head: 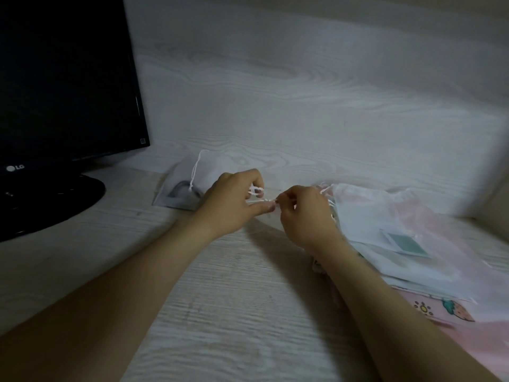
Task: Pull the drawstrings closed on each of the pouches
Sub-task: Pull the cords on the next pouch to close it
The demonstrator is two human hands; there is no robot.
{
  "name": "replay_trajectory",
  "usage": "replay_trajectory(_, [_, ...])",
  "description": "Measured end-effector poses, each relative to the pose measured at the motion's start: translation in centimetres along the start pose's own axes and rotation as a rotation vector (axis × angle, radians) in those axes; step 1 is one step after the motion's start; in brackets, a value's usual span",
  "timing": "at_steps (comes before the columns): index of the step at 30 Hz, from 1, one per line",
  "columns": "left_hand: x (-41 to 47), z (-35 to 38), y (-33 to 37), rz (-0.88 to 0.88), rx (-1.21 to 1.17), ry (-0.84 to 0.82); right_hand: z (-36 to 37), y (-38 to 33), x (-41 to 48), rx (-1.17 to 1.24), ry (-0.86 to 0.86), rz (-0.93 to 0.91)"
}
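Observation:
A sheer white pouch [369, 216] lies on top of a pile of pouches at the right, a small teal card showing through it. Its thin white drawstring [257, 199] runs left from its mouth. My left hand [234, 202] pinches the string, with a loop of it around the fingers. My right hand [305, 213] pinches the same string close to the pouch's mouth. Another white pouch [184, 186] lies flat behind my left hand, a grey arch-shaped thing inside and its cord trailing upward.
A black monitor [63, 78] on a round stand [49, 202] fills the left. Beneath the pile at the right lie pink pouches [446, 312], one with a printed pattern. A pale wood-grain wall stands close behind the wooden desk [220, 312].

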State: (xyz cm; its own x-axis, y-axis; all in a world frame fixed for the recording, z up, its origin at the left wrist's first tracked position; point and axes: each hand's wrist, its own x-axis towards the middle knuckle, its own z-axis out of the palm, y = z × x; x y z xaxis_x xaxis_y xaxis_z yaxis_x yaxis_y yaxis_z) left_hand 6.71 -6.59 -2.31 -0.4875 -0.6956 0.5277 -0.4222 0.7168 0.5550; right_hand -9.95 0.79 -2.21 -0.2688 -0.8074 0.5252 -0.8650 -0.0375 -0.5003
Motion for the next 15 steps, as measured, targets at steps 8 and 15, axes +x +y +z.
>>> replay_trajectory(8, [-0.3,-0.6,0.1,-0.037,0.406,-0.022,-0.5,0.1,-0.3,0.417,-0.024,0.279])
replay_trajectory(15, [-0.3,0.8,-0.7,-0.07,0.21,-0.053,-0.5,-0.5,-0.6,0.585,-0.093,0.342])
